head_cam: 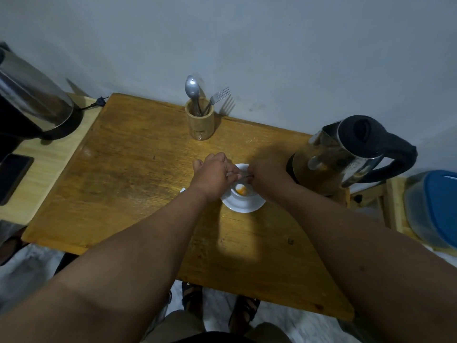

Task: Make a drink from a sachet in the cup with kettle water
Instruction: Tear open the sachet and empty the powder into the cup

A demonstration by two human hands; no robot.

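We see the small white ceramic cup [243,188] standing on a round white saucer [241,204] near the middle of the orange-brown wooden table [138,169], with orange powder [241,191] lying in its bottom. Directly above the cup, our left hand [214,177] and right hand [267,175] meet, both pinching a thin silvery sachet [238,173] stretched between the fingertips. Just right of the cup stands the steel kettle with a black lid and handle [351,154]. Behind the cup, against the pale wall, a wooden holder [200,120] carries a metal spoon [191,86] and fork [220,94]. Far left of the cup sit a second steel kettle [32,95] and a dark phone [13,175].
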